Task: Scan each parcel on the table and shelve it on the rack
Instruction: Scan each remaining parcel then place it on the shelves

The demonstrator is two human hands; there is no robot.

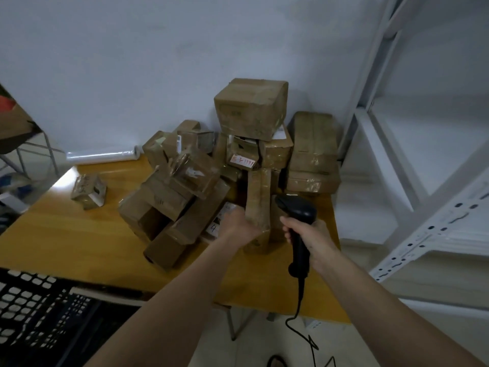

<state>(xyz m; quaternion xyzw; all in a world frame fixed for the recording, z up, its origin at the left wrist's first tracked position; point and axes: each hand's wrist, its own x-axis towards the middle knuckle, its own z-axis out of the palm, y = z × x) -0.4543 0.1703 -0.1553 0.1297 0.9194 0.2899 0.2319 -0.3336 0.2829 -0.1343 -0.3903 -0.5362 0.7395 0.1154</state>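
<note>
A heap of brown taped cardboard parcels [185,186] covers the right half of a wooden table [68,234]. My left hand [238,223] grips the lower end of a long narrow parcel [258,197] that stands nearly upright at the front of the heap. My right hand [309,234] holds a black corded barcode scanner [297,215] by its handle, its head right beside that parcel. A large box [251,109] tops the pile at the back. The white metal rack [397,144] stands to the right of the table.
One small parcel [88,190] sits alone on the table's left side. A roll of clear film [103,156] lies along the wall. A black plastic crate [34,305] is at lower left, below the table edge. The scanner cable [299,313] hangs to the floor.
</note>
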